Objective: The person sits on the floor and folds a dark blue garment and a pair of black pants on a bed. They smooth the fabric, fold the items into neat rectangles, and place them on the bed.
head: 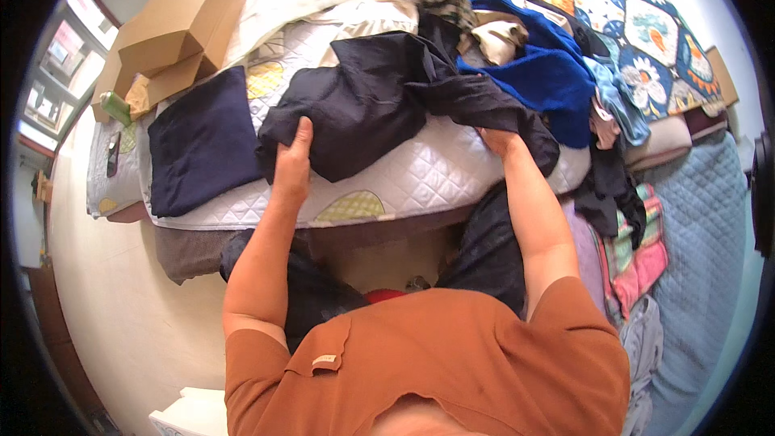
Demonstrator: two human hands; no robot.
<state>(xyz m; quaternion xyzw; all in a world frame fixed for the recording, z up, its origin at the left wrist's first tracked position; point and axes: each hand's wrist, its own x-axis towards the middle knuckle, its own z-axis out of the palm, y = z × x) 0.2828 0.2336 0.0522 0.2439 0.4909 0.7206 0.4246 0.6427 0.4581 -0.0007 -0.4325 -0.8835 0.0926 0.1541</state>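
A black garment (363,109) is stretched loosely between my two hands above a white quilted cover (418,163). My left hand (295,154) grips its left end, thumb on top and the fingers hidden behind the cloth. Under the garment's right part, my right hand (499,138) holds the fabric, its fingers mostly covered by a fold. To the left a folded dark navy cloth (203,142) lies flat, close to the garment's edge. A bright blue garment (539,82) is heaped just beyond my right hand.
An open cardboard box (181,18) stands at the back left, near a green bottle (115,107) and a phone (113,154). White clothes (303,3) and a checked garment (433,0) are piled at the back. A patterned cushion (648,30) lies at the right.
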